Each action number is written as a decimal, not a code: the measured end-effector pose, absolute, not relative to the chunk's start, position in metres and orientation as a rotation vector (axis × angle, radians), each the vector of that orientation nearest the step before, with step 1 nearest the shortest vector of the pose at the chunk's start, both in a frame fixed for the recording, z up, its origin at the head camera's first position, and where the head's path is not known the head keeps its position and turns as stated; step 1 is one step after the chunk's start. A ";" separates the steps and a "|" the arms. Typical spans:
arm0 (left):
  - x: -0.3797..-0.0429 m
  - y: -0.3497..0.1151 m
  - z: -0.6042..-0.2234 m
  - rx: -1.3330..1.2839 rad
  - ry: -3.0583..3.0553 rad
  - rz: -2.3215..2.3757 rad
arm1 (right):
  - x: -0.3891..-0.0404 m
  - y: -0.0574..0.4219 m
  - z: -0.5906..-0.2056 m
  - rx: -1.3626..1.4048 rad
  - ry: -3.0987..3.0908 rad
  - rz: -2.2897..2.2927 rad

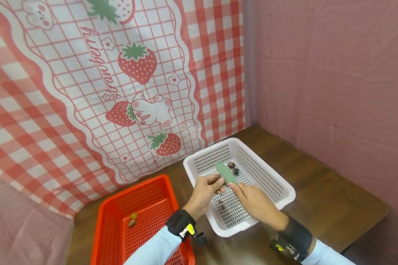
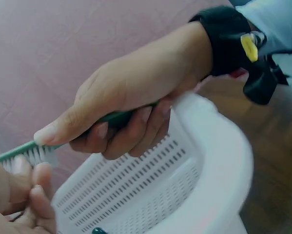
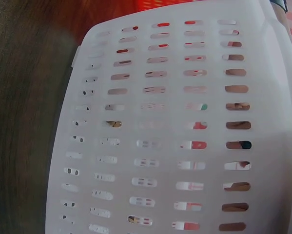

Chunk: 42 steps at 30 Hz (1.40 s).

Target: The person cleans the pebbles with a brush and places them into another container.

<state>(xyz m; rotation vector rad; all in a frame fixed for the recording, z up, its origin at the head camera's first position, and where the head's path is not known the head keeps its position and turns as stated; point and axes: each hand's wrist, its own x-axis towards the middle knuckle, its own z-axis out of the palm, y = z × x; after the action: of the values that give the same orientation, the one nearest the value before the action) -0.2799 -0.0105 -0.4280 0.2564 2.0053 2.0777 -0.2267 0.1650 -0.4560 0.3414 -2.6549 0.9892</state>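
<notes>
— Strawberry-print cloth (image 1: 137, 63) behind, wooden table (image 1: 338, 198) below. Where's the green brush (image 1: 226, 172)?
— Over the white basket (image 1: 289, 198): right hand (image 1: 257, 204) grips its handle (image 2: 117, 118), long axis running forward-left, bristles (image 2: 41, 155) toward the left hand (image 1: 203, 192).
— And that left hand?
— Pinching something small, too hidden to name, just beside the bristles.

Soft, even light in head view, dimmer wrist views (the left one hazy), green brush (image 2: 116, 118) slightly blurred there
</notes>
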 end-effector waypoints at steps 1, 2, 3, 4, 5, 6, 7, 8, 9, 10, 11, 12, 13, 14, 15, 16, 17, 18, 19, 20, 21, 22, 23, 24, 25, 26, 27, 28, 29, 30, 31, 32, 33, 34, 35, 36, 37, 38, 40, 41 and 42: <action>-0.281 -0.011 -0.427 0.236 2.001 2.115 | -0.227 0.165 -0.456 0.345 -2.652 0.989; -0.282 -0.012 -0.426 0.220 2.000 2.159 | -0.227 0.165 -0.456 0.353 -2.648 0.987; -0.285 -0.013 -0.425 0.198 2.001 2.195 | -0.227 0.164 -0.455 0.359 -2.644 0.988; -0.286 -0.014 -0.424 0.188 1.996 2.218 | -0.228 0.164 -0.455 0.360 -2.640 0.990; -0.287 -0.015 -0.423 0.187 1.990 2.216 | -0.227 0.164 -0.455 0.360 -2.639 0.996; -0.287 -0.016 -0.424 0.211 1.999 2.187 | -0.227 0.164 -0.454 0.358 -2.641 0.999; -0.286 -0.016 -0.425 0.243 2.008 2.140 | -0.227 0.164 -0.454 0.356 -2.642 0.999; -0.285 -0.016 -0.426 0.285 2.019 2.087 | -0.227 0.164 -0.454 0.353 -2.645 0.997; -0.284 -0.016 -0.429 0.316 2.026 2.037 | -0.226 0.164 -0.454 0.347 -2.648 0.997; -0.283 -0.016 -0.430 0.336 2.023 2.010 | -0.226 0.164 -0.454 0.344 -2.648 0.994; -0.282 -0.015 -0.432 0.329 2.015 2.009 | -0.226 0.164 -0.454 0.345 -2.647 0.986; -0.283 -0.016 -0.432 0.306 2.006 2.038 | -0.226 0.163 -0.454 0.349 -2.644 0.978; -0.284 -0.016 -0.432 0.265 1.994 2.083 | -0.226 0.163 -0.454 0.354 -2.641 0.972; -0.286 -0.016 -0.432 0.227 1.978 2.139 | -0.227 0.162 -0.454 0.356 -2.640 0.969; -0.288 -0.016 -0.430 0.193 1.975 2.177 | -0.227 0.162 -0.454 0.358 -2.636 0.963; -0.290 -0.017 -0.429 0.177 1.978 2.192 | -0.227 0.162 -0.454 0.361 -2.634 0.966; -0.290 -0.017 -0.429 0.175 1.988 2.172 | -0.227 0.162 -0.454 0.362 -2.637 0.968; -0.290 -0.017 -0.429 0.202 2.010 2.123 | -0.226 0.162 -0.454 0.362 -2.641 0.970; -0.290 -0.017 -0.429 0.238 2.030 2.062 | -0.226 0.163 -0.455 0.360 -2.644 0.975; -0.289 -0.016 -0.429 0.276 2.043 1.997 | -0.226 0.164 -0.455 0.357 -2.647 0.975; -0.288 -0.016 -0.430 0.312 2.060 1.937 | -0.226 0.165 -0.455 0.355 -2.647 0.974; -0.287 -0.016 -0.430 0.330 2.057 1.907 | -0.225 0.165 -0.455 0.353 -2.650 0.980; -0.287 -0.016 -0.430 0.328 2.044 1.912 | -0.225 0.166 -0.456 0.352 -2.651 0.985; -0.288 -0.016 -0.430 0.307 2.023 1.949 | -0.225 0.166 -0.455 0.352 -2.649 0.992; -0.288 -0.016 -0.430 0.270 1.982 2.017 | -0.226 0.166 -0.455 0.352 -2.647 0.998; -0.290 -0.016 -0.430 0.233 1.939 2.086 | -0.226 0.166 -0.455 0.352 -2.644 1.004; -0.291 -0.016 -0.430 0.203 1.898 2.147 | -0.226 0.166 -0.455 0.351 -2.642 1.010; -0.292 -0.017 -0.429 0.178 1.855 2.191 | -0.226 0.166 -0.455 0.352 -2.640 1.021; -0.293 -0.018 -0.429 0.168 1.822 2.210 | -0.226 0.165 -0.455 0.351 -2.639 1.025; -0.293 -0.019 -0.429 0.174 1.809 2.197 | -0.227 0.165 -0.454 0.348 -2.639 1.019; -0.292 -0.019 -0.429 0.198 1.808 2.166 | -0.227 0.165 -0.454 0.345 -2.641 1.013; -0.292 -0.020 -0.429 0.224 1.820 2.119 | -0.227 0.164 -0.454 0.342 -2.644 1.013; -0.291 -0.021 -0.429 0.249 1.833 2.077 | -0.227 0.164 -0.454 0.339 -2.647 1.009; -0.291 -0.021 -0.429 0.266 1.842 2.049 | -0.227 0.164 -0.454 0.337 -2.651 1.014; -0.291 -0.021 -0.429 0.279 1.839 2.044 | -0.227 0.164 -0.454 0.331 -2.654 1.013; -0.291 -0.021 -0.429 0.288 1.840 2.055 | -0.227 0.164 -0.454 0.329 -2.655 1.017; -0.292 -0.021 -0.429 0.281 1.826 2.085 | -0.227 0.164 -0.454 0.328 -2.655 1.024; -0.292 -0.022 -0.428 0.272 1.807 2.116 | -0.227 0.164 -0.454 0.328 -2.655 1.028; -0.292 -0.021 -0.428 0.282 1.796 2.151 | -0.227 0.165 -0.454 0.328 -2.652 1.027; -0.292 -0.021 -0.428 0.295 1.805 2.136 | -0.227 0.165 -0.454 0.328 -2.650 1.016; -0.291 -0.021 -0.428 0.317 1.819 2.106 | -0.227 0.165 -0.454 0.328 -2.649 1.004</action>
<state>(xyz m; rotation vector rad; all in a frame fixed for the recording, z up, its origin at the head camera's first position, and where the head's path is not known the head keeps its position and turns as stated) -0.2908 -0.0208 -0.4283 0.3166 1.8187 2.1055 -0.2266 0.1653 -0.4539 0.3281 -2.6490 1.0043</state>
